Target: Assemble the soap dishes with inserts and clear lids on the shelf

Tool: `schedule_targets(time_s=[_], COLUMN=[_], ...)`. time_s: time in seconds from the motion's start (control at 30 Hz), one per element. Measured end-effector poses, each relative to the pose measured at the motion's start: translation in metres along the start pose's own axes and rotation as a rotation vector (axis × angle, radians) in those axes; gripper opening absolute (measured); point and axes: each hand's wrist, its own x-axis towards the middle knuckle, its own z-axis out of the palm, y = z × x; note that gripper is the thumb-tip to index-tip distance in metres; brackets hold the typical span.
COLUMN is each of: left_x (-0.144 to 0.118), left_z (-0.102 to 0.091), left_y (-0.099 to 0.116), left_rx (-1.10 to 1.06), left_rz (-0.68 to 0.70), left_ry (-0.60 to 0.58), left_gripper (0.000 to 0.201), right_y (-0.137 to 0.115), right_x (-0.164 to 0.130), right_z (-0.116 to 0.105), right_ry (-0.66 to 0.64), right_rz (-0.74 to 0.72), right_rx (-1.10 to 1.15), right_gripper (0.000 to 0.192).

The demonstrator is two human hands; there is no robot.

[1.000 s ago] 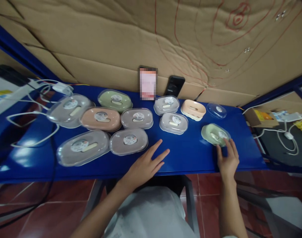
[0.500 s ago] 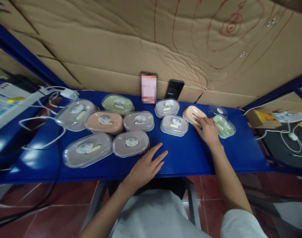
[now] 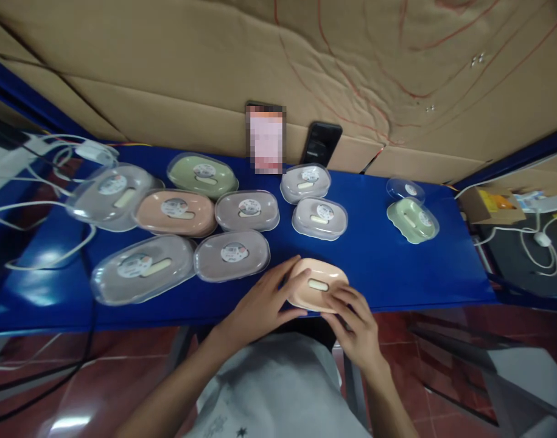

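Across the blue table (image 3: pixel 376 277) that fills the middle band of the frame, the left hand (image 3: pixel 266 298) and the right hand (image 3: pixel 358 325) close lightly on opposite ends of a peach box (image 3: pixel 322 272), at lower centre by the table's front edge. It looks like thin, hollow plastic, so probably light and fairly stiff, with a glossy skin that could slip; the rounded ends seem the best hold, keeping fingers off the small pale slot (image 3: pixel 318 285) in its top.

The left hand (image 3: pixel 263 299) and right hand (image 3: pixel 359 323) are now holding the peach box (image 3: pixel 322 271) at five o'clock instead of three.
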Motion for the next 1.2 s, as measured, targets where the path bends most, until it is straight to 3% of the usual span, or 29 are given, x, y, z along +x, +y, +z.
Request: schedule_targets(time_s=[0.1, 0.2, 0.27, 0.37, 0.57, 0.77, 0.87, 0.93, 1.1, 1.2], left_x=[-0.003, -0.006, -0.006, -0.005, -0.003, -0.013, -0.024, -0.030, -0.039, -0.040], left_z=[0.001, 0.001, 0.001, 0.002, 0.005, 0.008, 0.005, 0.001, -0.013, -0.019], left_y=[-0.004, -0.006, -0.006, -0.007, -0.005, 0.003, 0.008, 0.010, 0.009, 0.007], left_rx=[-0.160, -0.254, -0.280, -0.296, -0.279, -0.053, 0.050, 0.084, 0.165, 0.213], left_rz=[-0.144, -0.200, -0.217, -0.219, -0.251, -0.185, -0.148, -0.117, 0.009, 0.099], left_ry=[0.081, 0.083, 0.073, 0.095, 0.085, 0.005, 0.021, 0.035, 0.144, 0.231], left_gripper=[0.081, 0.095, 0.107, 0.107, 0.110, 0.082, 0.065, 0.065, 0.068, 0.063], right_y=[-0.002, 0.006, 0.010, 0.012, 0.007, 0.032, 0.049, 0.053, 0.029, 0.007], right_x=[0.022, 0.034, 0.034, 0.030, 0.021, 0.007, 0.000, -0.002, 0.001, 0.006], right_z=[0.008, 0.008, 0.008, 0.010, 0.016, -0.006, -0.018, -0.021, -0.008, 0.006], right_ry=[-0.007, -0.021, -0.028, 0.005, 0.112, 0.338, 0.375, 0.389, 0.316, 0.218], right_rz=[-0.037, -0.080, -0.106, -0.093, 0.027, 0.221, 0.225, 0.225, 0.225, 0.091], right_rx=[0.138, 0.172, 0.173, 0.188, 0.207, -0.008, -0.183, -0.220, -0.052, 0.046], right_gripper=[0.041, 0.042, 0.047, 0.048, 0.031, 0.020, 0.022, 0.023, 0.025, 0.032])
